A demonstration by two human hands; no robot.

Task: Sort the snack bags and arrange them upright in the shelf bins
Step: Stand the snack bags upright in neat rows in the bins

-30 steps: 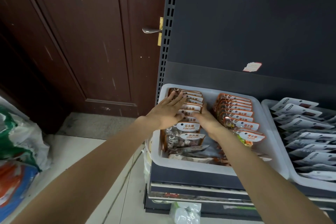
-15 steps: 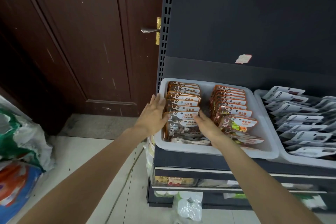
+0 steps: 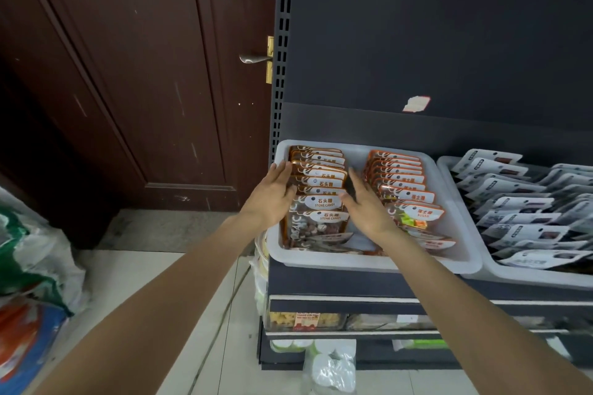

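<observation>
A row of stone candy bags (image 3: 321, 189) is flanked by both hands in the left half of a white bin (image 3: 369, 261) on the shelf. The left hand (image 3: 272, 196) and right hand (image 3: 365, 205) are held flat, each grip spread against the row's sides.

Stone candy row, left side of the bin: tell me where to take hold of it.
Clamp the stone candy row by its two side edges, a flat palm on each, coming from above: the bags stand close-packed on edge. The left hand and right hand already flank it.
</observation>
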